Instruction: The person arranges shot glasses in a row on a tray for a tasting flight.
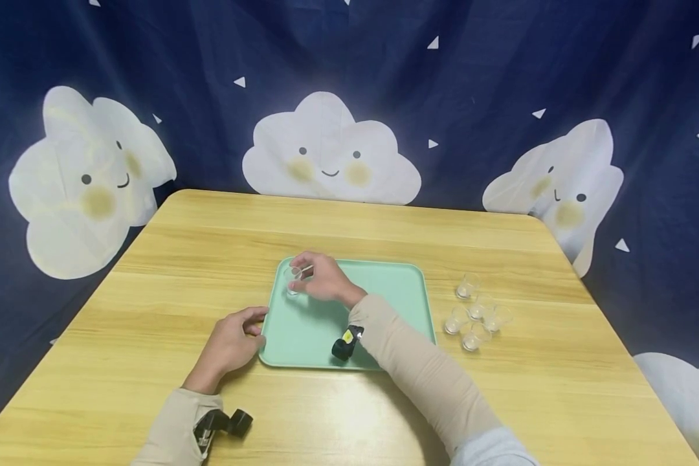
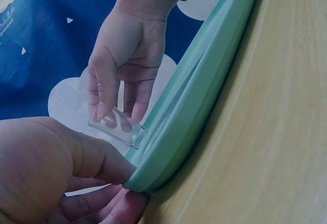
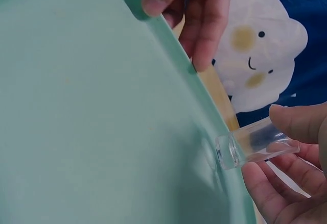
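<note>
One clear glass is pinched by the grip of the right hand at the far-left corner of the green tray, whose left rim the left hand pinches. Best keep that rim steady, base flat, release gentle.

White, slanted lettering is printed on the blue curtain, at the upper left edge of the left wrist view. It is cut off by the frame, and only "ile" can be made out; a smaller line beneath is too blurred to be read.
</note>
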The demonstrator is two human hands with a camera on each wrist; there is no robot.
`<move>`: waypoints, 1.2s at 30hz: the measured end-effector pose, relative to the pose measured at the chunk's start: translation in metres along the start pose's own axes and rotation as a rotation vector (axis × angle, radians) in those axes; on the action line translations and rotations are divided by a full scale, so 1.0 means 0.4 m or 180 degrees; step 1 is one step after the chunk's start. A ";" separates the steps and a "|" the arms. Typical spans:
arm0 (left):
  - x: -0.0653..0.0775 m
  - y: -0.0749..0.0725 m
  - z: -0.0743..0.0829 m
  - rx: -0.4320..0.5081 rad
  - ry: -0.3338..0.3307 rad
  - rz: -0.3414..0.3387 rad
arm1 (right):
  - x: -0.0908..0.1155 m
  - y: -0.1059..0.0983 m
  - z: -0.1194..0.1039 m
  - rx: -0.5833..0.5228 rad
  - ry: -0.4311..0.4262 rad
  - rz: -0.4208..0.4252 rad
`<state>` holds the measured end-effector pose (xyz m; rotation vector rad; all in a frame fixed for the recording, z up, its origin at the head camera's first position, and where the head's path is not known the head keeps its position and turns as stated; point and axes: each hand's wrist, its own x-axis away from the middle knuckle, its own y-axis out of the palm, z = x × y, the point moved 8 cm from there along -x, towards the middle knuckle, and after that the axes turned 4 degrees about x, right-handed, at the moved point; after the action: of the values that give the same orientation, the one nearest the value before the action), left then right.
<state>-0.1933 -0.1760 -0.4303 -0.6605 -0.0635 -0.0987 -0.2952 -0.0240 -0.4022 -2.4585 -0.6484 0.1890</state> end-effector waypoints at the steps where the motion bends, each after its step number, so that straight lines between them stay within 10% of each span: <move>1: 0.000 0.000 0.000 0.0000 0.0004 -0.0001 | 0.002 0.003 -0.003 0.0024 0.0001 -0.0017; 36: 0.002 0.003 -0.004 0.0016 -0.0025 -0.0027 | 0.010 0.049 -0.020 0.0242 -0.0055 -0.0144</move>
<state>-0.1923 -0.1763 -0.4322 -0.6556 -0.0742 -0.1040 -0.2816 -0.0400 -0.4070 -2.3695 -0.6908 0.2134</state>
